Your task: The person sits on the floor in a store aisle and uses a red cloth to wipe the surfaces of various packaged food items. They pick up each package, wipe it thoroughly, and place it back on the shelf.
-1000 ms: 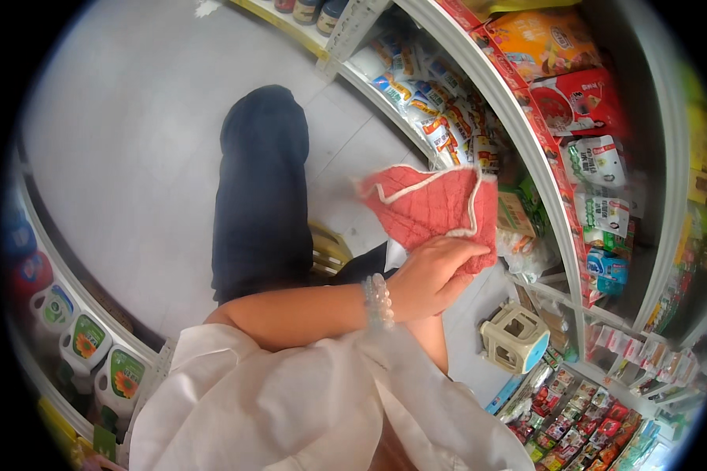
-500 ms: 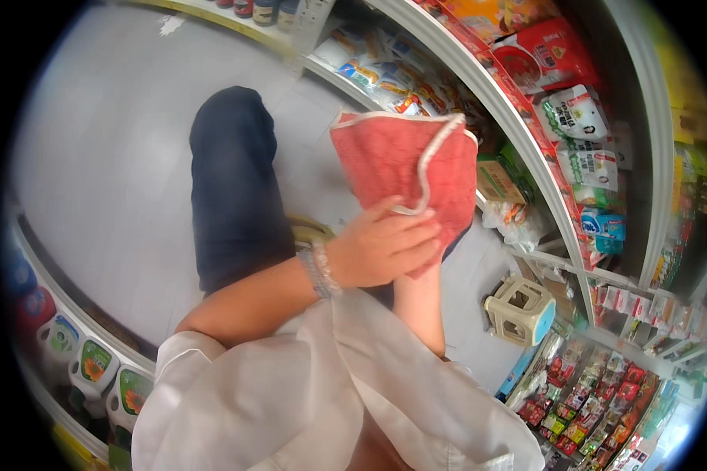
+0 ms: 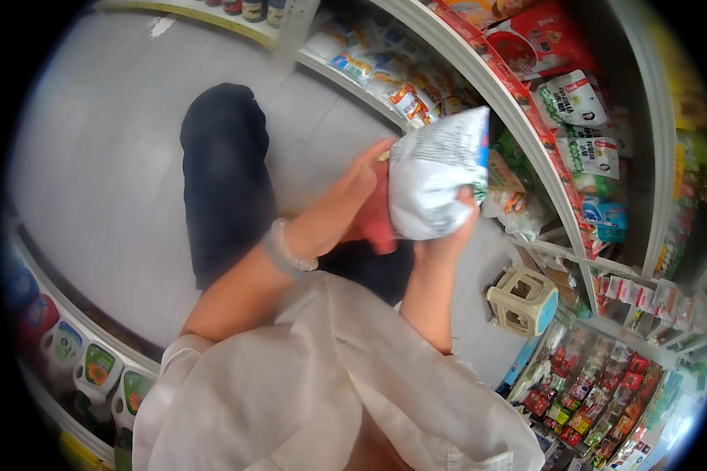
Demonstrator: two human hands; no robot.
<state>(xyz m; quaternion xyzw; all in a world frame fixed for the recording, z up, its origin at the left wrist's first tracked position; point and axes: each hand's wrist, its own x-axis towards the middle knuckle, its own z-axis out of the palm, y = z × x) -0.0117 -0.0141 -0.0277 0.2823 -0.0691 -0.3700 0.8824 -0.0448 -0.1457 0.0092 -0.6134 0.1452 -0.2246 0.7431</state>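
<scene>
One white packet (image 3: 432, 177) at 2 o'clock from view centre, right hand (image 3: 450, 235) grip pinching it, thumb on its face. Red cloth (image 3: 378, 210) at the packet's 8 o'clock, left hand (image 3: 349, 188) against it; fingers partly hidden, can't tell that grip. Beige stool (image 3: 526, 302) on floor (image 3: 118, 196) at 4 o'clock.

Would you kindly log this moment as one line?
left hand: holds red cloth against white bag | right hand: grips same bag | nearby: beige stool

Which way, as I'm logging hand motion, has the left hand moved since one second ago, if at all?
Yes: the left hand has moved toward the picture's upper left, away from the beige stool.
</scene>
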